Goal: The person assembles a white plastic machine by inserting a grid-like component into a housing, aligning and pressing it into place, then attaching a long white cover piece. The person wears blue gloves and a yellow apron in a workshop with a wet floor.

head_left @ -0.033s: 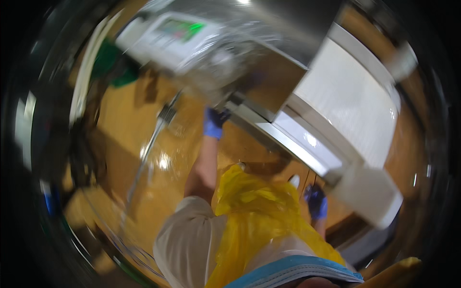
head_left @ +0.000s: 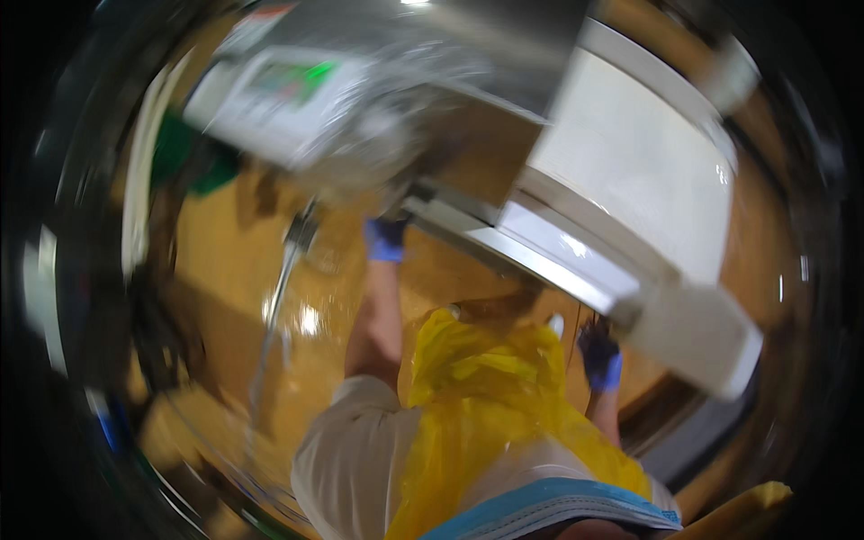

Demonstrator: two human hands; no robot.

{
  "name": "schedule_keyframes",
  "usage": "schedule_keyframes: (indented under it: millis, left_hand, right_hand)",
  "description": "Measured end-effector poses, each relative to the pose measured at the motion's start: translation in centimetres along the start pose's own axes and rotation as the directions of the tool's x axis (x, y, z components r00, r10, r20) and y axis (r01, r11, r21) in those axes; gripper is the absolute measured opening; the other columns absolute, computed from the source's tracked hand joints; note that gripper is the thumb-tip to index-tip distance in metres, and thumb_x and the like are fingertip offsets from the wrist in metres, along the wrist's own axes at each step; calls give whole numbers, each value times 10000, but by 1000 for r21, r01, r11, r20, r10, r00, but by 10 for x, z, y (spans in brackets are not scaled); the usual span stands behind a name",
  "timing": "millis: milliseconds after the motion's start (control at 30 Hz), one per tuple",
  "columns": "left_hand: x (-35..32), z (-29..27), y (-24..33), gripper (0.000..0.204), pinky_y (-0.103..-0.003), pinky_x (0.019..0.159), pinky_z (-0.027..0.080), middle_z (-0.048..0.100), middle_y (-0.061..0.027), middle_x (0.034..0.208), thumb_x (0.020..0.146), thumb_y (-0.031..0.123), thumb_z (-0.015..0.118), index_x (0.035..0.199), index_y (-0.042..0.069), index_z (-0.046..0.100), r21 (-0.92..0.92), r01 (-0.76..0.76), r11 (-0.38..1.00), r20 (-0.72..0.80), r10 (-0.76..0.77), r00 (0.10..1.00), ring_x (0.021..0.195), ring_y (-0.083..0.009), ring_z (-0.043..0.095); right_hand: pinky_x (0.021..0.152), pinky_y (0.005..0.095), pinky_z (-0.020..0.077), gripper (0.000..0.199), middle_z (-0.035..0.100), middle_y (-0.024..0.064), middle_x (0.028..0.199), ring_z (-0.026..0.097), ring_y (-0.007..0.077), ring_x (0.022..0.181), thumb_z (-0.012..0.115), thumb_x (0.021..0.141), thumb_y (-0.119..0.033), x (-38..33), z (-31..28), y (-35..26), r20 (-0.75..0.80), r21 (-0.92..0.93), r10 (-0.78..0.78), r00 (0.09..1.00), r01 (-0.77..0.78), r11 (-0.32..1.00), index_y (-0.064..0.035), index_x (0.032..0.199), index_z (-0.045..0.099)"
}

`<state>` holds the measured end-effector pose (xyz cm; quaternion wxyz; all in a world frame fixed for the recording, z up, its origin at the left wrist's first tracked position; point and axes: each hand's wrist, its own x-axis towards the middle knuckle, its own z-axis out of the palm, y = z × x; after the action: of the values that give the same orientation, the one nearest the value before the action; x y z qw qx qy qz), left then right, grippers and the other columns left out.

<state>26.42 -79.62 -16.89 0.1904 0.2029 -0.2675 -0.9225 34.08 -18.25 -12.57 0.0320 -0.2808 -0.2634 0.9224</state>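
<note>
A machine with a white conveyor belt (head_left: 639, 153) stands in front of me, its metal edge rail (head_left: 531, 261) running slantwise toward my right. My left hand (head_left: 385, 239), in a blue glove with dark fingers, reaches to the rail's left end, under a plastic-wrapped part; its fingers are blurred and partly hidden. Lower right, my right hand (head_left: 598, 362), gloved alike, is near the rail's right end, beside a pale block-shaped end piece (head_left: 697, 337). Blur hides what its fingers do.
A white control box (head_left: 283, 94) with a lit green screen sits at the machine's left, under clear plastic. A thin metal pole (head_left: 277, 297) rises from the orange-brown floor (head_left: 225, 270) on the left. Farther left is a green object (head_left: 189, 157).
The machine has shifted leftward and a little down in the picture as my view turns. My left hand appears slightly lower and farther left; my right hand stays beside the rail's right end.
</note>
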Motion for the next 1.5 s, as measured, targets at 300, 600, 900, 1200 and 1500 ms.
schedule_keyframes:
  millis: [300, 600, 900, 1200, 1500]
  left_hand:
    - [28, 22, 71, 969, -680, 1231, 267, 406, -286, 1625, 935, 707, 517, 1541, -44, 434, -13, 95, 995, -28, -96, 995, 1490, -461, 397]
    - [52, -9, 60, 693, -682, 1084, 453, 600, -173, 1367, 894, 506, 719, 1415, 82, 552, -80, 178, 981, -231, -192, 954, 1258, -406, 589]
    - [54, -14, 37, 586, -619, 1153, 422, 571, -193, 1488, 941, 369, 701, 1394, 13, 596, -440, 555, 706, 61, -594, 802, 1369, -414, 533]
    - [-4, -129, 31, 349, -391, 831, 573, 686, -103, 1072, 1054, 423, 594, 1129, 87, 651, 812, 276, 514, 74, -560, 825, 912, -241, 678]
    - [-263, -426, 188, 717, -501, 963, 544, 698, -246, 1288, 1028, 609, 429, 1297, 1, 698, 557, 479, -679, -803, -293, 519, 1102, -364, 714]
  right_hand:
    - [1062, 505, 487, 530, 606, 144, 1209, 592, 309, 1096, 516, 1011, -422, -50, 80, 128, 28, 556, -234, 972, 180, 811, -26, 1361, 553]
    - [1175, 452, 410, 1222, 524, 148, 1541, 526, 290, 1367, 416, 806, -996, -19, 110, 199, 158, 810, -271, 949, 32, 585, -26, 1549, 437]
    - [1158, 544, 397, 772, 617, 77, 1412, 572, 289, 1280, 538, 901, -789, -6, 132, 186, 0, 853, -327, 945, 171, 494, -179, 1368, 617]
    - [1232, 662, 231, 1377, 327, 164, 1708, 314, 413, 1545, 388, 680, -1077, 38, 88, 166, 125, 582, -423, 897, 279, 764, -104, 1653, 334]
    - [1200, 725, 238, 1296, 388, 221, 1660, 337, 512, 1510, 455, 727, -1009, -1, 108, 193, 87, 756, -412, 907, 209, 620, -72, 1618, 389]
